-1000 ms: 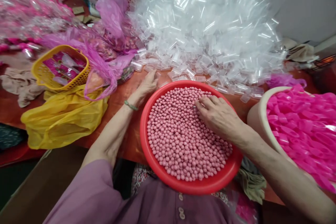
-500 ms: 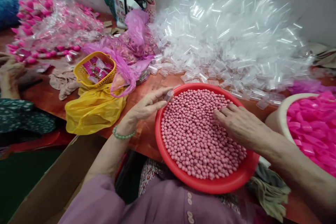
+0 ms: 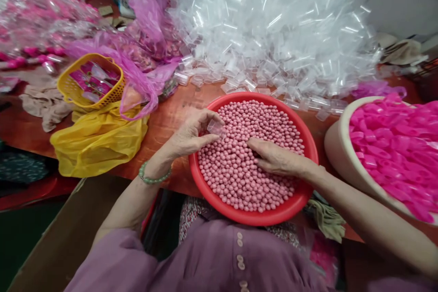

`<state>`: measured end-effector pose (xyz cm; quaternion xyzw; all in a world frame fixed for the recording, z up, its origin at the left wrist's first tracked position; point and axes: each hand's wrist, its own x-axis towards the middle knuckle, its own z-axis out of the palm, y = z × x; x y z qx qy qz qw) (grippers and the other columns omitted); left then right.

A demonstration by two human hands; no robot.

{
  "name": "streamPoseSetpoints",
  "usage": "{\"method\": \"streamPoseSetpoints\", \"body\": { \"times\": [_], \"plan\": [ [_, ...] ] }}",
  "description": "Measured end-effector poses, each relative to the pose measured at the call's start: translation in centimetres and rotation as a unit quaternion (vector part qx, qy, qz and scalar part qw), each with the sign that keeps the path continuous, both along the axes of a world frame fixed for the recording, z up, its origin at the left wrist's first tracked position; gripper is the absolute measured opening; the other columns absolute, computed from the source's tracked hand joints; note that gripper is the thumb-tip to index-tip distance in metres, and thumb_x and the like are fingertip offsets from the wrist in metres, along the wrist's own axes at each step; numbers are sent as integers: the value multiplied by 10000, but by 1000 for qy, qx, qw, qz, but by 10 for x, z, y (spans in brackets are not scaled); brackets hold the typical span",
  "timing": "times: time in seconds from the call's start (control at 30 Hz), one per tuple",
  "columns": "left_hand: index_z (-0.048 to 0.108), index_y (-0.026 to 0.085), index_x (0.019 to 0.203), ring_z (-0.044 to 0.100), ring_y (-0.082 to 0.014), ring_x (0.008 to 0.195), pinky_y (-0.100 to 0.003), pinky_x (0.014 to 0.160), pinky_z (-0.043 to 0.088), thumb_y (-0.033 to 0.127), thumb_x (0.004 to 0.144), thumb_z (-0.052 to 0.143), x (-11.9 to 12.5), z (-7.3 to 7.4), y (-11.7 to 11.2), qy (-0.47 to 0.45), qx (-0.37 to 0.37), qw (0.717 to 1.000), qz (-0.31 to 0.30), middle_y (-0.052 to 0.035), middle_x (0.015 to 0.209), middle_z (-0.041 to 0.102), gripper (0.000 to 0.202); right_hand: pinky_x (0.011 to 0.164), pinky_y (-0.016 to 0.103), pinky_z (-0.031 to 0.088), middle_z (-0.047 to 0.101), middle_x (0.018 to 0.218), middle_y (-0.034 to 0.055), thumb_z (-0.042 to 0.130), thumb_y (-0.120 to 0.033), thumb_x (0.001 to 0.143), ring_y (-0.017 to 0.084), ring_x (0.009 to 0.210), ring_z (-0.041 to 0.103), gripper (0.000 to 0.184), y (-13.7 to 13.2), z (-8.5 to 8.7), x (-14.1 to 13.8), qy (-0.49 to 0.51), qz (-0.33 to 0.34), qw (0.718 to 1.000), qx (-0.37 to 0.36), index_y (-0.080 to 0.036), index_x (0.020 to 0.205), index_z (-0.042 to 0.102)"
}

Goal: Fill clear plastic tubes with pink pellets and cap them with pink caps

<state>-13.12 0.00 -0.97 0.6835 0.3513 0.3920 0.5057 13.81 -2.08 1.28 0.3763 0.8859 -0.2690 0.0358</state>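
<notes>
A red bowl (image 3: 301,196) full of small pink beads (image 3: 239,169) sits at the table's near edge in front of me. My left hand (image 3: 191,134) is at the bowl's left rim, its fingers pinched on a small clear plastic tube (image 3: 215,127) held over the beads. My right hand (image 3: 273,157) lies palm down on the beads in the middle of the bowl, fingers together and curled; whether beads are in it is hidden.
A big heap of clear plastic tubes (image 3: 273,32) fills the back. A cream tub (image 3: 337,155) of bright pink plastic caps (image 3: 393,141) stands at right. At left are a yellow basket (image 3: 73,91), a yellow bag (image 3: 99,143), pink bags (image 3: 147,54) and packed pink items (image 3: 37,13).
My left hand has come back from the tube heap with a clear tube and brought it over the bowl's left side. My right hand has slid toward the bowl's middle.
</notes>
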Motion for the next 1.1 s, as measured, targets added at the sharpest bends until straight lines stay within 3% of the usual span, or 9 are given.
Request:
{"method": "streamPoseSetpoints", "body": {
  "times": [0.13, 0.27, 0.37, 0.47, 0.57, 0.67, 0.8, 0.97, 1.1],
  "plan": [
    [603, 157, 960, 642, -159, 815, -294, 770, 526, 258, 825, 725, -4, 5, 0, 128, 99, 987, 0, -57, 929, 689, 208, 683, 291, 464, 580, 878, 31, 544, -159, 768, 166, 755, 529, 159, 1, -5, 6, 132, -81, 983, -100, -193, 922, 522],
    [618, 143, 1092, 641, -211, 934, -346, 846, 519, 226, 870, 659, -2, 14, -1, 290, 222, 931, -24, -95, 1026, 684, 241, 702, 281, 478, 601, 882, 3, 609, -226, 780, 155, 781, 563, 263, -1, -6, 9, 227, -152, 944, -184, -196, 1037, 564],
    [629, 124, 1119, 622, -242, 1010, -382, 894, 509, 169, 934, 527, 4, 24, -3, 410, 252, 874, -67, -132, 1085, 658, 216, 735, 287, 482, 634, 906, 6, 648, -245, 789, 157, 803, 580, 292, -2, -1, 11, 233, -156, 946, -162, -194, 1071, 593],
    [643, 115, 1025, 620, -243, 944, -378, 831, 511, 106, 945, 429, 13, 34, -4, 514, 244, 816, -101, -137, 1047, 642, 228, 791, 291, 486, 669, 959, 27, 657, -229, 793, 166, 853, 606, 217, -3, 4, 14, 220, -136, 960, -105, -190, 1004, 627],
    [643, 117, 952, 621, -240, 897, -364, 798, 502, 72, 939, 390, 26, 39, -3, 542, 252, 791, -130, -126, 951, 641, 258, 821, 298, 495, 690, 986, 41, 664, -236, 793, 178, 881, 626, 218, -3, 3, 18, 223, -143, 963, -49, -189, 1005, 645],
    [651, 124, 915, 627, -221, 890, -343, 822, 488, 19, 895, 385, 43, 34, 0, 519, 257, 796, -175, -105, 888, 646, 287, 795, 301, 505, 696, 971, 46, 663, -236, 783, 181, 846, 630, 311, -4, -2, 22, 215, -146, 965, -25, -175, 1087, 657],
    [627, 147, 838, 603, -191, 805, -301, 745, 459, -2, 772, 470, 60, 21, 5, 479, 215, 819, -232, -67, 838, 644, 226, 809, 307, 513, 702, 1018, 50, 646, -234, 794, 185, 869, 642, 396, -6, -8, 27, 226, -155, 962, -2, -174, 1185, 645],
    [528, 166, 716, 497, -144, 674, -274, 638, 376, -15, 655, 522, 62, 9, 9, 377, 132, 888, -227, -4, 715, 558, 190, 800, 302, 525, 703, 1030, 48, 657, -260, 806, 184, 876, 655, 404, -5, -7, 30, 243, -171, 955, -17, -186, 1203, 636],
    [561, 164, 826, 492, -128, 719, -264, 679, 392, 55, 692, 628, 57, 9, 9, 224, 5, 950, -219, 19, 773, 559, 185, 783, 299, 533, 703, 1037, 46, 657, -264, 815, 173, 848, 652, 407, -6, -5, 31, 256, -183, 949, -5, -191, 1212, 615]
  ]
}}
